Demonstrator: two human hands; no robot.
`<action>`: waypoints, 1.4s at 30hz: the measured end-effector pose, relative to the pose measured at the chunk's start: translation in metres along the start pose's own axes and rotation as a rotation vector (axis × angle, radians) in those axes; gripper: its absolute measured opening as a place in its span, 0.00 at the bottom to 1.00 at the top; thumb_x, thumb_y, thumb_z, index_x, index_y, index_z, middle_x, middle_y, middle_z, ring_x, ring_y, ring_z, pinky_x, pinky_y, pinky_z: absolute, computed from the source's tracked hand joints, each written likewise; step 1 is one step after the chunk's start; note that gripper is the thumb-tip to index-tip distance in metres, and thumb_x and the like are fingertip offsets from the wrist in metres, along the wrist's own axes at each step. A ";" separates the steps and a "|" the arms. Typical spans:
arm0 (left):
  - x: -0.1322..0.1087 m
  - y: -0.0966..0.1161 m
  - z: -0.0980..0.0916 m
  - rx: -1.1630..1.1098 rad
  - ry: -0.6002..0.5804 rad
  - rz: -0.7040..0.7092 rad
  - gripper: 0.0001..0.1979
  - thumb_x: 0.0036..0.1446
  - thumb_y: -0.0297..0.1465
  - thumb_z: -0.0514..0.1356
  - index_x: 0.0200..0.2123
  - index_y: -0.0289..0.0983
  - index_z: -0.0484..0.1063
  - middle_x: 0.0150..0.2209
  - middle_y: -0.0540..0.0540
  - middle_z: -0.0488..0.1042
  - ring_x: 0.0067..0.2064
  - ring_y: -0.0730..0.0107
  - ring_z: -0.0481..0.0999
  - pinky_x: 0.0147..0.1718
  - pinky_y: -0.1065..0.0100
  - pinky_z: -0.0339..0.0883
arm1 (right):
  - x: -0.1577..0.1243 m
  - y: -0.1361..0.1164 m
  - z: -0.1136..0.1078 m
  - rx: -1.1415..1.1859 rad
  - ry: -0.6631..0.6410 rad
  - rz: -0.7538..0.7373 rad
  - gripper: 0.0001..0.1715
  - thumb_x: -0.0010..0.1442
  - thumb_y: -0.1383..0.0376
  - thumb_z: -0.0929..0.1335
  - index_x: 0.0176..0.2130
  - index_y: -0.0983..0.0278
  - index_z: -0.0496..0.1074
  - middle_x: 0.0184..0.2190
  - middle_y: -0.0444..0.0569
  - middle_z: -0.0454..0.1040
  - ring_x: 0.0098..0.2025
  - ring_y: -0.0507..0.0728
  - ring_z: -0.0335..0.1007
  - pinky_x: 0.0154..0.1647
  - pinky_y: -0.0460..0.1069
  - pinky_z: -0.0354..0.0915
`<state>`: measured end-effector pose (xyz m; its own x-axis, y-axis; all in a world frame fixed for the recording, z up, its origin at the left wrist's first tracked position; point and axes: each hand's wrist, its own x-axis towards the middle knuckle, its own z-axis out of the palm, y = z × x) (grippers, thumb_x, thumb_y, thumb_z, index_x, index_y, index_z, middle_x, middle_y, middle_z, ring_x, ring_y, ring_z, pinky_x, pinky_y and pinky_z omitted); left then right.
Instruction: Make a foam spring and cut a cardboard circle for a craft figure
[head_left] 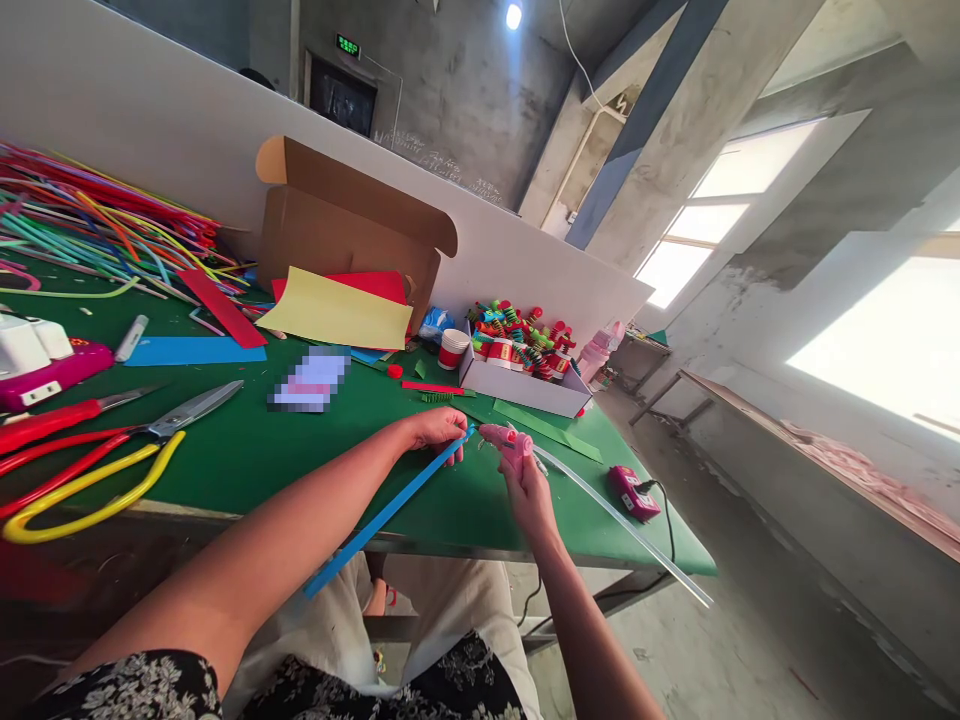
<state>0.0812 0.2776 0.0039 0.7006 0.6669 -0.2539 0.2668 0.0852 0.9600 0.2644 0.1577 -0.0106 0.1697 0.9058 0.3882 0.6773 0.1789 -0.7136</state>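
Long, flat blue paper strip, tip pinched in our left hand, our right hand wrapped round a pink glue gun — strip overhanging the green table's near edge, tabletop stretching left to scissors.

Windows glare white over on the right, a lamp shines overhead; the back wall looks dim, one table patch pixelated.

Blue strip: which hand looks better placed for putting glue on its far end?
Probably the right hand: it grips the pink glue gun, nozzle close to that end. The left hand is occupied, pinching the blue strip near there.
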 end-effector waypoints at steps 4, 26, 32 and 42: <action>0.002 -0.002 -0.001 0.009 -0.006 0.013 0.06 0.58 0.22 0.51 0.30 0.38 0.58 0.20 0.51 0.76 0.23 0.68 0.78 0.25 0.68 0.71 | 0.000 0.001 0.000 0.002 -0.009 -0.003 0.24 0.61 0.53 0.63 0.51 0.62 0.70 0.38 0.52 0.79 0.36 0.61 0.75 0.37 0.53 0.67; 0.004 -0.005 -0.002 -0.016 -0.022 0.030 0.05 0.58 0.26 0.53 0.31 0.38 0.58 0.20 0.51 0.75 0.21 0.69 0.77 0.21 0.73 0.66 | 0.004 -0.004 -0.004 -0.008 -0.015 -0.030 0.20 0.61 0.53 0.62 0.46 0.60 0.72 0.34 0.51 0.78 0.32 0.60 0.72 0.33 0.52 0.66; 0.004 -0.004 -0.001 -0.014 -0.018 0.024 0.05 0.59 0.25 0.52 0.31 0.38 0.58 0.19 0.52 0.75 0.21 0.70 0.76 0.20 0.74 0.64 | 0.005 -0.005 -0.003 0.005 -0.016 -0.025 0.20 0.60 0.53 0.63 0.45 0.61 0.72 0.35 0.51 0.79 0.34 0.60 0.72 0.36 0.53 0.66; 0.005 -0.005 -0.002 -0.032 -0.022 0.027 0.06 0.59 0.26 0.54 0.31 0.38 0.58 0.20 0.51 0.75 0.20 0.70 0.75 0.20 0.73 0.65 | 0.005 0.000 -0.005 0.077 -0.009 0.108 0.22 0.56 0.47 0.65 0.32 0.62 0.71 0.22 0.46 0.72 0.22 0.54 0.62 0.23 0.49 0.60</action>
<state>0.0814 0.2820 -0.0021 0.7217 0.6530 -0.2296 0.2264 0.0908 0.9698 0.2690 0.1601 -0.0053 0.2321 0.9246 0.3020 0.5987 0.1090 -0.7936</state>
